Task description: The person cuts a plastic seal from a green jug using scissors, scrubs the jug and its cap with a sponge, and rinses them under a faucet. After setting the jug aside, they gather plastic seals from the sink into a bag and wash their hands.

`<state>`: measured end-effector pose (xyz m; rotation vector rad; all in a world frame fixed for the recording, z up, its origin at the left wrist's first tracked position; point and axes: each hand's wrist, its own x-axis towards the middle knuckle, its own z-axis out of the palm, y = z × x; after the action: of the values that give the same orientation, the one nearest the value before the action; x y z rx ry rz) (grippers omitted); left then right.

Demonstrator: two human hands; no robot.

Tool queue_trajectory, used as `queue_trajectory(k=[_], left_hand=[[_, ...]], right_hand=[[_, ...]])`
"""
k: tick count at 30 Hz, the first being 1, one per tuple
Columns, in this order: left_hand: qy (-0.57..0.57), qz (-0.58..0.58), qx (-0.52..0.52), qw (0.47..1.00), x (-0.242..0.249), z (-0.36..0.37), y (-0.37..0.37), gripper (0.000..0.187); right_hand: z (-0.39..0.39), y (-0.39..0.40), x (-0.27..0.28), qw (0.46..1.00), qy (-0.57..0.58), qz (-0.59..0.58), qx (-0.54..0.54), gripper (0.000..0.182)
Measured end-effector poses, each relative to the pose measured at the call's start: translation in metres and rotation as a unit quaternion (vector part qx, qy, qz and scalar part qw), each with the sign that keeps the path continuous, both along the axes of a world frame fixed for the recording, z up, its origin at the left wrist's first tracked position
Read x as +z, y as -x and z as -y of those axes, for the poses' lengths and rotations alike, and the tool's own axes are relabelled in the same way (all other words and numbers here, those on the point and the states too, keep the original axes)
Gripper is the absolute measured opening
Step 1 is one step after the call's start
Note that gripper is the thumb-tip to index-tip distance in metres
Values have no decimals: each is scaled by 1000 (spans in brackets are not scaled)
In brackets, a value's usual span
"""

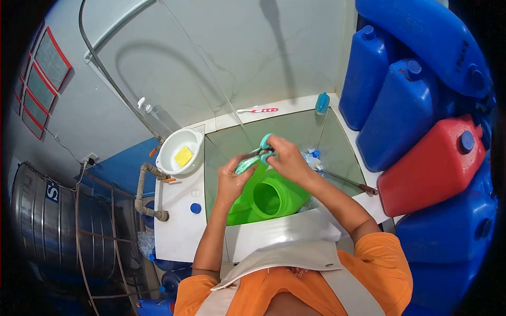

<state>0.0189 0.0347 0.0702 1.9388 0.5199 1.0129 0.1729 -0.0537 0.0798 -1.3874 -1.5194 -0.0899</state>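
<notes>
Over the basin, my right hand grips a pair of scissors by its teal handles, with the blades pointing left. My left hand pinches a small green-and-white packet, and the scissor blades lie right at its upper edge. Part of the packet is hidden behind my fingers. Below both hands, a bright green plastic jug lies in the tiled basin with its round mouth facing me.
Left of the basin sit a white bowl with a yellow sponge and a blue cap. A toothbrush and teal brush lie on the back ledge. Blue jerrycans and a red jerrycan crowd the right.
</notes>
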Motion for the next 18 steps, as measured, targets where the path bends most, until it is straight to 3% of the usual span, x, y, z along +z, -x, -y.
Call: queue_trajectory(k=[1,2,4,5,7,8,10,13,16,18], left_hand=[[-17,-35,-27,999,1,-6,4,24],[-33,-70,-54,996,1,-10,7,24],[-33,-62,-65,995,-6,-13,9,24],[-35,-42,-66,996,-9,-13,9,22],[-39,-21,-71,996,-17,-14,9,19],[-20,-25,-64,997,-24,-14,9,18],[-1,-25,-58,998,-37,-14,7,18],[47,-65,-81,993,-50,-13,7,16],[47,-30,-103,993,-52,-25,23,18],[72,-24,-89,993,-51,-40,34,23]], right_hand=[[-4,-3,-2,995,11,-98,16,21],[-12,-11,-8,995,13,-99,17,21],[-35,-36,-32,956,-14,-291,-42,14],[-42,-50,-44,955,-14,-292,-43,14],[-52,-73,-64,874,-22,-484,-19,13],[-56,-75,-73,874,-24,-484,-22,13],[-66,-74,-86,793,-3,-605,-74,10],[-90,-73,-119,756,16,-649,-87,10],[-103,-92,-142,755,-25,-630,-179,9],[-101,-100,-151,761,6,-621,-187,11]])
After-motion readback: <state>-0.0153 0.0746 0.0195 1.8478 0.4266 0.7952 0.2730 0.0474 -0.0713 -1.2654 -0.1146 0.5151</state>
